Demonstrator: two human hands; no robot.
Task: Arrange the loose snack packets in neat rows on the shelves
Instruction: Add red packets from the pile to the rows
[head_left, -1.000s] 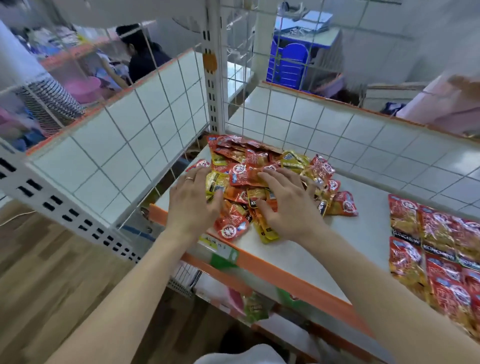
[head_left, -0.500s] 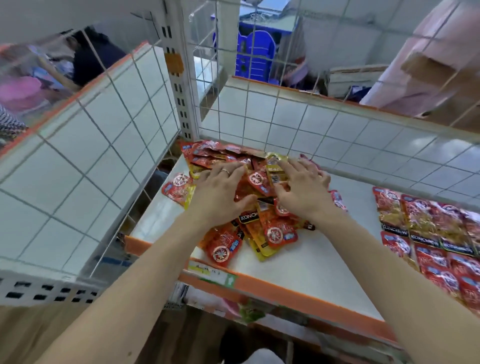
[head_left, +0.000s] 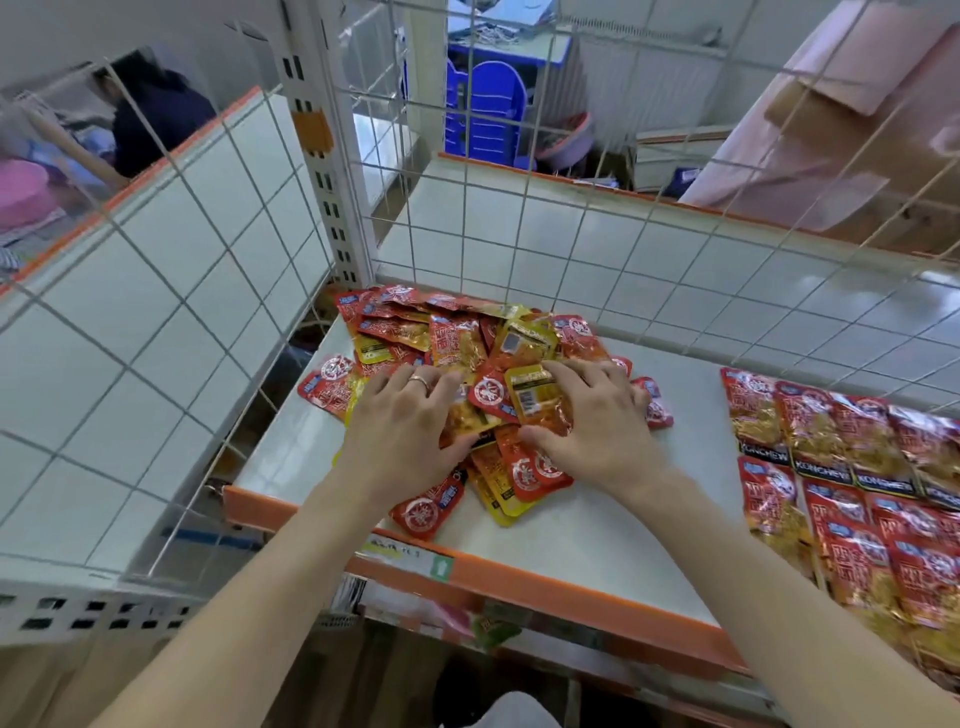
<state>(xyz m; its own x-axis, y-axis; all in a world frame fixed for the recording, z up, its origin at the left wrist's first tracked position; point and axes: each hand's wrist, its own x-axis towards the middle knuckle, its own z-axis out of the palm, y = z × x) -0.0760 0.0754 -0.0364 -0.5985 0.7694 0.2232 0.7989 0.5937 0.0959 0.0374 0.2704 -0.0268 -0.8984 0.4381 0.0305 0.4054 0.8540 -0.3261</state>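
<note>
**Right-hand side is where the packets must go**

Nearest the shelf's orange front edge, a few red strays spill out of the heap of loose packets. The heap fills the shelf's left part and runs back to the rear left corner, against the wire grid.

Both hands sit on top of the heap, side by side. The left hand lies spread on it, fingers fairly straight, pressing rather than gripping. The right hand curls over a yellow packet, fingers at its far edge and thumb at its near edge, apparently pinching it. That packet's long axis runs roughly front to back, slightly skewed.

The neat rows lie toward the shelf's right end, with a bare strip between them and the heap. They are off to the right of both hands, and the right hand is nearer. Its packet would likely need only a sideways carry and a small turn to square up.
</note>
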